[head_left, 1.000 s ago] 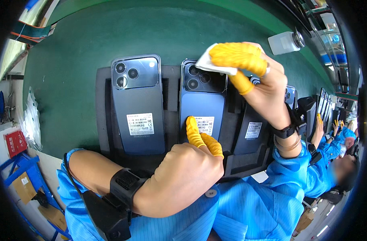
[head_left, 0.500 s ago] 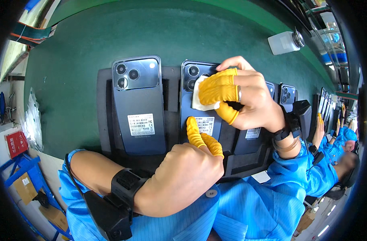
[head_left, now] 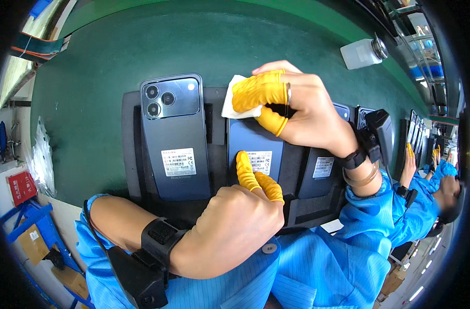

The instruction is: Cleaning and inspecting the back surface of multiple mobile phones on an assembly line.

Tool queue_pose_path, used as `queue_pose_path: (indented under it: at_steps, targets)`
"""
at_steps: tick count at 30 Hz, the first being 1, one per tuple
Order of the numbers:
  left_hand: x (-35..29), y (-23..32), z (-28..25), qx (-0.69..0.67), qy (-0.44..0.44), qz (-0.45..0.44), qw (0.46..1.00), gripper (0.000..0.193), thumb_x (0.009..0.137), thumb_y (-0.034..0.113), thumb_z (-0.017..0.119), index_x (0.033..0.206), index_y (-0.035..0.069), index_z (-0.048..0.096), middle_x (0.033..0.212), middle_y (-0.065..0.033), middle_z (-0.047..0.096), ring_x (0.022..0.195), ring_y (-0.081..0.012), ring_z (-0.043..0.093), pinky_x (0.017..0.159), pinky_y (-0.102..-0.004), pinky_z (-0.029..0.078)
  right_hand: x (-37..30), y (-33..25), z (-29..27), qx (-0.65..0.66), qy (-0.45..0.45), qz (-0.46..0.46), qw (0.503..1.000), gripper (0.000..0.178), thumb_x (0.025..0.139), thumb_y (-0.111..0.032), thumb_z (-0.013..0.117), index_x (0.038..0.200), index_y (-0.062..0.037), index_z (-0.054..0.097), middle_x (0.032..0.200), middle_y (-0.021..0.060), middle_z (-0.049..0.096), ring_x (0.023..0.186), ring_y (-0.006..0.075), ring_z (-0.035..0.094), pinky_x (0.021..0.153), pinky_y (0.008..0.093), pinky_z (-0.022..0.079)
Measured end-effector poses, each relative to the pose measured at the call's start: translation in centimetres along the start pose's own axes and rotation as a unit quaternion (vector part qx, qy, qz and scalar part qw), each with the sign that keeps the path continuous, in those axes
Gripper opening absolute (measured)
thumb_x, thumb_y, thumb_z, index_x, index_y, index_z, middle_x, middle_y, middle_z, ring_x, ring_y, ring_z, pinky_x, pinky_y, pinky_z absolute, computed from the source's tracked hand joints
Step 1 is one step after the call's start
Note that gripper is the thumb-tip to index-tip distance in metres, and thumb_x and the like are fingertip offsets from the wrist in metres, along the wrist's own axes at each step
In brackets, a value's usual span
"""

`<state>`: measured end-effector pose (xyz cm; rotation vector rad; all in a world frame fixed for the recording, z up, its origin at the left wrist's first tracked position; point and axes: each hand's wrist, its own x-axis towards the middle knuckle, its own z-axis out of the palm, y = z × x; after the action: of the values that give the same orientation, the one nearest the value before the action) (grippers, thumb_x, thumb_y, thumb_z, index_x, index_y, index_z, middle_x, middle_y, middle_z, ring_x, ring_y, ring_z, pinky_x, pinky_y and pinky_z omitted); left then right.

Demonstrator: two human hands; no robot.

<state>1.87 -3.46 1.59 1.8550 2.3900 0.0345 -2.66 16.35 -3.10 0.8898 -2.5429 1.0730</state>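
My right hand (head_left: 302, 105), with yellow finger cots, is closed on a white wiping cloth (head_left: 230, 104). It presses the cloth over the top end of the middle smartphone (head_left: 245, 135), hiding that phone's cameras. My left hand (head_left: 232, 224), also in yellow finger cots, holds the same phone at its lower end, one fingertip on the white label. To the left, a dark blue smartphone (head_left: 178, 135) lies back up, three lenses and a label showing. Another smartphone (head_left: 313, 172) is partly hidden behind my right wrist. The phones lie in a black foam tray (head_left: 132, 113).
On the green bench (head_left: 106, 62) stands a white dispenser bottle (head_left: 359, 54) at the far right. Clear plastic bags (head_left: 42, 159) hang by the left edge, near a red box (head_left: 22, 185). A co-worker in blue (head_left: 415, 211) works at the right, with more phones (head_left: 416, 129).
My right hand has slid the cloth up and left, from beside the lenses onto the phone's top end. My left hand has barely moved.
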Motion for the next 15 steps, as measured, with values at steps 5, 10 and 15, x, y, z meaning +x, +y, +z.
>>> queue_pose_path:
  at_steps: [5, 10, 15]
  targets:
    - [0.0, 0.0, 0.0, -0.008, -0.004, -0.002, 1.000, 0.032, 0.069, 0.016, 0.060, 0.093, -0.005, 0.064, 0.050, -0.0035, 0.053, 0.040, -0.0103, 0.052, 0.034, -0.0251, 0.037, 0.1, -0.5, -1.0, 0.001, -0.001, 0.051, 0.999, 0.020, 0.066, -0.003, 0.068, 0.086, -0.0088, 0.071, 0.075, 0.0103, 0.065, 0.076, 0.0289, 0.060, 0.077, 0.0342, 0.048]
    - [0.0, -0.1, 0.0, 0.005, 0.001, 0.002, 1.000, 0.031, 0.069, 0.016, 0.060, 0.093, -0.004, 0.065, 0.049, -0.0033, 0.053, 0.039, -0.0103, 0.051, 0.034, -0.0248, 0.036, -0.6, -0.8, -1.7, 0.012, -0.003, 0.089, 0.996, 0.018, 0.065, 0.000, 0.067, 0.081, -0.0090, 0.070, 0.077, 0.0087, 0.067, 0.072, 0.0274, 0.059, 0.075, 0.0324, 0.046]
    - [0.1, -0.1, 0.0, -0.001, -0.004, -0.001, 1.000, 0.031, 0.069, 0.016, 0.060, 0.092, -0.003, 0.065, 0.049, -0.0032, 0.053, 0.038, -0.0102, 0.050, 0.034, -0.0247, 0.037, -1.9, -1.3, -2.4, -0.011, 0.002, 0.111, 0.994, 0.017, 0.067, 0.001, 0.065, 0.080, -0.0085, 0.070, 0.079, 0.0078, 0.068, 0.071, 0.0255, 0.059, 0.076, 0.0313, 0.045]
